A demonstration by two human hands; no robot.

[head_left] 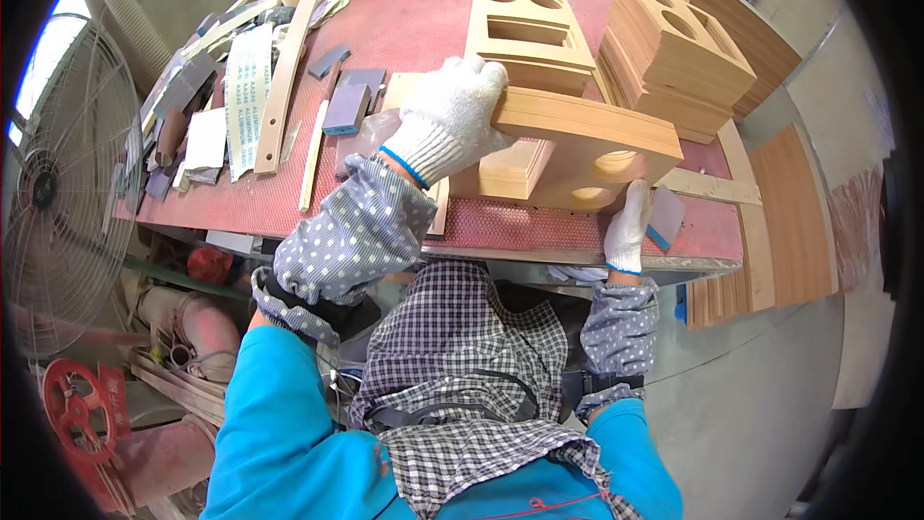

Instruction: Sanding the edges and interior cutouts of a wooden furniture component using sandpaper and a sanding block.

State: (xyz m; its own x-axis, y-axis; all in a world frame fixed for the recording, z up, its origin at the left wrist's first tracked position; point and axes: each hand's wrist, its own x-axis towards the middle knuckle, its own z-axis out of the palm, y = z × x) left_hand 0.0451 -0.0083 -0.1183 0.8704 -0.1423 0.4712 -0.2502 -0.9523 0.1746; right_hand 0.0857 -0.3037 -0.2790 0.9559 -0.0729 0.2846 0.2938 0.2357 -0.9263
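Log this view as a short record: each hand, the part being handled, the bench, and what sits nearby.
left hand: white-gloved, gripping the upper left of the cut board stack
right hand: white-gloved, at its right end; fingers partly hidden
cut board stack: on edge, round holes toward the right
bench: red mesh top
behind: flat board stack
beside right hand: grey-and-blue block
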